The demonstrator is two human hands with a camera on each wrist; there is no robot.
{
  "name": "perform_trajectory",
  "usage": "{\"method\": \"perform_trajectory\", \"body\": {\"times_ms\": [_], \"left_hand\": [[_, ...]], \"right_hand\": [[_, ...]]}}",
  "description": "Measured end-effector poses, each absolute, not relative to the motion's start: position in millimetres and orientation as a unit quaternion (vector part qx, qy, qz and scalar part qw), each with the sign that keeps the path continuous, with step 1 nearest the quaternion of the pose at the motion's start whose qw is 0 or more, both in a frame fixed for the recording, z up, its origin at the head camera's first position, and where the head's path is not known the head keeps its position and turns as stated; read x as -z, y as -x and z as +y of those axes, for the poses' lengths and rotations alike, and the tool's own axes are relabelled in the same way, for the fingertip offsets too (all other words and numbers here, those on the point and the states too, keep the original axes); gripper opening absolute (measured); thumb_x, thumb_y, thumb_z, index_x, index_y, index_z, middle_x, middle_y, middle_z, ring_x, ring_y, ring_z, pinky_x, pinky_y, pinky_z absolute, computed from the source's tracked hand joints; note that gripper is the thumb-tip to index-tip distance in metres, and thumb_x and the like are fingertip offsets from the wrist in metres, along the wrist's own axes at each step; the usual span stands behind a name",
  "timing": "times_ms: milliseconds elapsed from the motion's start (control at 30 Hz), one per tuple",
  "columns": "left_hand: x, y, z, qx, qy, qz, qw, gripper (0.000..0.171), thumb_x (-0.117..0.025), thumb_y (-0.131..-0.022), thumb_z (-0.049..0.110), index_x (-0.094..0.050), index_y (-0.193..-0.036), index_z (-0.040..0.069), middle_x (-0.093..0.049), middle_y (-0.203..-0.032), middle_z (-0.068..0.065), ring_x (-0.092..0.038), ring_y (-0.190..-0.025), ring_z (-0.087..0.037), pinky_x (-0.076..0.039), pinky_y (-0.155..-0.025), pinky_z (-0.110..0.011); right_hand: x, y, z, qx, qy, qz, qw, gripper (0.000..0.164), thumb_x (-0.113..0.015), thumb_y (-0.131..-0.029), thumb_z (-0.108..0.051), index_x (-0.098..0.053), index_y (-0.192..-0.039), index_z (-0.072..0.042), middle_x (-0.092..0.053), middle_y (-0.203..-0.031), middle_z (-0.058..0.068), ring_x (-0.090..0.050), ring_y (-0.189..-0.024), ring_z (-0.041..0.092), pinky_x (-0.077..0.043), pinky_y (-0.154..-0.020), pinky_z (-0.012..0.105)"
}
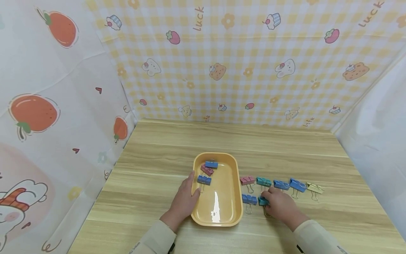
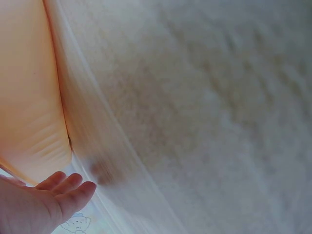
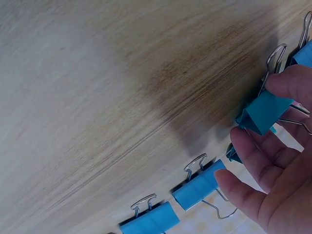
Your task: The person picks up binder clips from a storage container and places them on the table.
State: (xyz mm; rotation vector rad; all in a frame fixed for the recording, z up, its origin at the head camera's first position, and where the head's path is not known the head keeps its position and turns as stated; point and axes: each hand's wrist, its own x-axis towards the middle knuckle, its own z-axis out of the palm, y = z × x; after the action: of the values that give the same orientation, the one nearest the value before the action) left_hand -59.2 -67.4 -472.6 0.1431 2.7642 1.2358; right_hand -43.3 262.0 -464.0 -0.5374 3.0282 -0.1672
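A yellow tray [image 1: 239, 197] stands on the table, with blue binder clips [image 1: 204, 180] and a dark pink binder clip [image 1: 207, 170] in its left part. My left hand [image 1: 185, 197] holds the tray's left wall, thumb over the rim and fingers outside; in the left wrist view those fingers [image 2: 73, 195] point down beside the wall. Right of the tray, my right hand [image 1: 280, 204] pinches a teal binder clip [image 3: 265, 111] between thumb and fingers. Close by it lie a blue binder clip [image 1: 249, 199] and another teal binder clip [image 1: 264, 181].
A row of binder clips runs right from the tray: a pink one [image 1: 247, 180], blue ones [image 1: 298, 185] and a yellow one [image 1: 314, 188] at the far end. Patterned cloth [image 1: 234, 88] hangs behind the wooden table [image 1: 158, 141] and at its left side.
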Motion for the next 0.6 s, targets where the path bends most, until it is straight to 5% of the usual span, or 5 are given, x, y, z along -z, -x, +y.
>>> {"method": "perform_trajectory", "body": {"times_ms": [600], "left_hand": [[470.8, 58.1, -67.1, -0.409, -0.045, 0.91, 0.056, 0.064, -0.048, -0.091, 0.028, -0.015, -0.145, 0.015, -0.034, -0.138, -0.017, -0.033, -0.126, -0.033, -0.03, -0.101, -0.047]], "right_hand": [[461.9, 43.2, 260.2, 0.042, 0.167, 0.984, 0.039, 0.029, -0.072, -0.068, -0.016, -0.064, -0.096, -0.01, -0.051, -0.079, -0.002, -0.045, -0.066, 0.011, -0.044, -0.056, 0.028]]}}
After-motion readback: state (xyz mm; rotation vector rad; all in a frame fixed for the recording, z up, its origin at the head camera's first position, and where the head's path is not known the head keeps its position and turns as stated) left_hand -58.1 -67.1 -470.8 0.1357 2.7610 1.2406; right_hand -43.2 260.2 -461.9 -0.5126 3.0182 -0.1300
